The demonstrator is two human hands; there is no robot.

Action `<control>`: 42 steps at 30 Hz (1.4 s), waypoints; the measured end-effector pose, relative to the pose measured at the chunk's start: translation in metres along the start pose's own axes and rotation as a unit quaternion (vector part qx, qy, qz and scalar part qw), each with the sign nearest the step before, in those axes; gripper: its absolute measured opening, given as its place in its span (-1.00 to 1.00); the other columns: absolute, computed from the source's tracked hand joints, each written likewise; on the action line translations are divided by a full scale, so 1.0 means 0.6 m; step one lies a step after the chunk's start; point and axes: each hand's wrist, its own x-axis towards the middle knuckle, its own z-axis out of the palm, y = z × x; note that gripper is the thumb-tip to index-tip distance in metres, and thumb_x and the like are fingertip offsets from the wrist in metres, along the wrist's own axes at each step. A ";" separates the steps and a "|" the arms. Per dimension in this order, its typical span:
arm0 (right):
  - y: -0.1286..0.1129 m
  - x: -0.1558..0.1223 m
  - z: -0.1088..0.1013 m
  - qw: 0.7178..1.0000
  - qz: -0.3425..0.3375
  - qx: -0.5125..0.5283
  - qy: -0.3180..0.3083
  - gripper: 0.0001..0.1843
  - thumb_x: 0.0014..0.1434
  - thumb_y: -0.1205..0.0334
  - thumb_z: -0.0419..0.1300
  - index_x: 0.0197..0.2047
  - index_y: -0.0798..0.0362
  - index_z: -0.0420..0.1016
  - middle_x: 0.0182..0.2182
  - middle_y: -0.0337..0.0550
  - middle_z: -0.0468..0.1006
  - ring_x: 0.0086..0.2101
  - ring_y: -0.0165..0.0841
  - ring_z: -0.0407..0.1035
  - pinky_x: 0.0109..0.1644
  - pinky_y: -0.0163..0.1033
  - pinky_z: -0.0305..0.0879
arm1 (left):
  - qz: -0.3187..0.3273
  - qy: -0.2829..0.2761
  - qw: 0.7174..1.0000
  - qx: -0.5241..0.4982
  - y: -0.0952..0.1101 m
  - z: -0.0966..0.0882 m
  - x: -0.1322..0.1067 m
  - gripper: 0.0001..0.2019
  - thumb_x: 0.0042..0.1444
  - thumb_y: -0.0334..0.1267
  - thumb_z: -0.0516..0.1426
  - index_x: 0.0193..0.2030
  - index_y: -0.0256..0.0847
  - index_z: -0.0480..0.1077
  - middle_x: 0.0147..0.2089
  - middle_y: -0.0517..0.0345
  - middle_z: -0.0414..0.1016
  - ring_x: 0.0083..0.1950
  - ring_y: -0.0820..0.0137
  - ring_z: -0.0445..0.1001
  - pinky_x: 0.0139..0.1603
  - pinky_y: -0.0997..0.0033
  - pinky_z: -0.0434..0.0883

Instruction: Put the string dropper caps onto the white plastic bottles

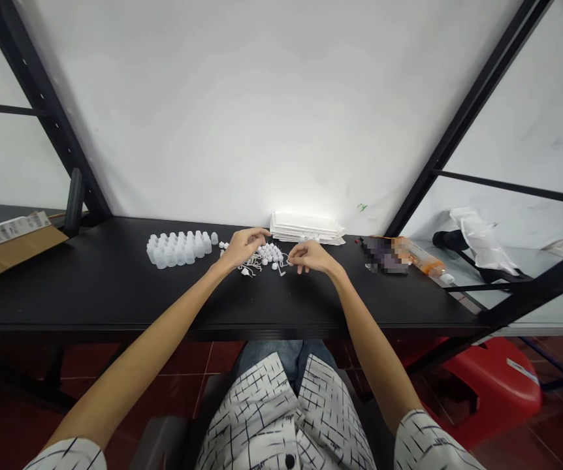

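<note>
Both hands sit at the middle of a black table [115,287], over a loose heap of small white plastic parts [266,258] with thin stems and stringy bits tangled among them. The left hand [245,248] is curved over the left side of the heap, its fingers [262,234] drawn in and pointing right. The right hand [313,256] is at the heap's right edge, its fingers [294,260] bunched narrowly. Each hand may be pinching something small, but the view is too small to tell. The 2 hands are near each other, with part of the heap between them.

Left of the heap, white plastic caps [178,248] stand packed together in rows, with 1 cap [214,238] just beside them on the right. A stack of white sheets [305,228] lies at the far edge of the table, just beyond the heap. Further right are a blurred packet [384,254] and a bottle with an orange label [423,260], lying on its side. A cardboard box [12,245] sits at the far left. Near the person, a red stool [487,391] stands on the red tile floor [178,398], below the right end of the table.
</note>
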 end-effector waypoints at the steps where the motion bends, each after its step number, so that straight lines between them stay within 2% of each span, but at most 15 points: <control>1: -0.001 0.000 -0.001 1.000 -0.004 0.009 0.010 -0.94 -0.02 0.36 0.27 -0.42 0.18 0.50 -0.50 -0.11 0.58 -0.63 -0.42 0.45 -0.67 -0.44 0.24 | 0.006 -0.009 1.000 0.006 -0.001 0.003 -0.001 -0.68 0.06 -0.27 0.05 -0.11 -0.28 0.53 -0.26 0.08 0.56 -0.29 0.36 0.49 -0.16 0.36 0.42; 7: -0.004 0.002 -0.001 0.993 -0.027 0.083 0.075 -0.89 -0.01 0.30 0.27 -0.39 0.17 0.46 -0.43 -0.05 0.62 -0.59 -0.38 0.49 -0.68 -0.46 0.21 | 0.037 -0.041 0.996 0.077 -0.005 0.023 -0.004 -0.66 0.00 -0.28 0.10 -0.09 -0.24 0.54 -0.09 0.04 0.59 -0.06 0.25 0.51 0.02 0.28 0.40; 14: 0.004 0.010 0.003 0.985 -0.051 0.112 0.123 -0.80 -0.02 0.22 0.30 -0.36 0.12 0.41 -0.40 -0.02 0.64 -0.53 -0.32 0.53 -0.66 -0.46 0.23 | 0.062 -0.057 0.991 0.103 -0.002 0.038 -0.005 -0.63 0.07 -0.26 0.08 -0.02 -0.27 0.53 -0.11 0.02 0.59 -0.12 0.28 0.52 -0.02 0.31 0.42; 19: 0.001 0.009 0.005 0.984 -0.074 0.108 0.122 -0.81 -0.03 0.19 0.29 -0.38 0.11 0.41 -0.41 -0.03 0.63 -0.43 -0.27 0.56 -0.61 -0.45 0.27 | 0.016 -0.064 0.997 0.052 -0.002 0.042 -0.007 -0.51 0.04 -0.18 0.17 0.14 -0.28 0.44 0.03 -0.01 0.56 0.01 0.23 0.52 0.02 0.31 0.43; 21: 0.000 0.009 0.006 0.984 -0.078 0.109 0.117 -0.80 -0.03 0.18 0.29 -0.39 0.12 0.42 -0.40 -0.02 0.63 -0.42 -0.28 0.56 -0.61 -0.44 0.27 | -0.002 -0.071 0.997 0.028 -0.001 0.043 -0.008 -0.47 0.05 -0.12 0.18 0.17 -0.27 0.42 0.02 -0.01 0.57 -0.07 0.23 0.56 -0.03 0.30 0.46; 23: -0.001 0.009 0.008 0.985 -0.078 0.112 0.110 -0.80 -0.03 0.16 0.28 -0.41 0.12 0.42 -0.39 -0.02 0.63 -0.41 -0.28 0.56 -0.61 -0.45 0.27 | -0.013 -0.082 0.996 0.019 0.001 0.043 -0.010 -0.47 0.08 -0.07 0.16 0.17 -0.26 0.42 -0.05 0.00 0.60 -0.24 0.28 0.58 -0.15 0.34 0.48; 25: -0.002 0.009 0.008 0.984 -0.079 0.116 0.105 -0.79 -0.04 0.16 0.28 -0.41 0.12 0.43 -0.39 -0.02 0.63 -0.40 -0.27 0.56 -0.61 -0.44 0.28 | -0.016 -0.089 0.995 0.032 0.002 0.042 -0.012 -0.47 0.10 -0.04 0.15 0.17 -0.24 0.43 -0.18 0.03 0.63 -0.38 0.33 0.55 -0.27 0.38 0.47; 27: -0.004 0.009 0.008 0.984 -0.079 0.122 0.102 -0.79 -0.04 0.15 0.29 -0.41 0.12 0.43 -0.40 -0.02 0.63 -0.39 -0.27 0.56 -0.59 -0.44 0.30 | -0.006 -0.088 0.995 0.053 0.002 0.041 -0.013 -0.49 0.11 -0.02 0.14 0.15 -0.23 0.44 -0.25 0.06 0.64 -0.44 0.37 0.51 -0.34 0.42 0.44; 32: -0.011 0.004 0.007 0.983 -0.073 0.142 0.093 -0.78 -0.04 0.14 0.29 -0.40 0.13 0.44 -0.36 -0.01 0.63 -0.38 -0.29 0.55 -0.58 -0.44 0.31 | 0.041 -0.078 0.994 0.064 0.004 0.037 -0.012 -0.54 0.12 -0.03 0.12 0.12 -0.17 0.45 -0.07 0.05 0.59 -0.42 0.44 0.45 -0.36 0.47 0.39; 38: -0.010 0.006 0.009 0.982 -0.074 0.149 0.092 -0.75 -0.06 0.12 0.31 -0.38 0.13 0.46 -0.40 -0.05 0.62 -0.40 -0.29 0.55 -0.58 -0.43 0.32 | 0.023 -0.093 0.992 0.079 0.016 0.033 -0.015 -0.46 0.06 -0.06 0.18 0.20 -0.07 0.29 -0.13 0.16 0.58 -0.44 0.46 0.48 -0.37 0.47 0.34; 42: -0.006 0.009 0.014 0.984 -0.074 0.144 0.074 -0.74 -0.06 0.11 0.31 -0.38 0.13 0.47 -0.49 -0.12 0.57 -0.42 -0.29 0.55 -0.59 -0.44 0.30 | 0.019 -0.094 0.991 0.090 0.019 0.034 -0.016 -0.50 0.04 -0.08 0.21 0.14 -0.05 0.30 -0.16 0.20 0.60 -0.40 0.43 0.52 -0.34 0.47 0.33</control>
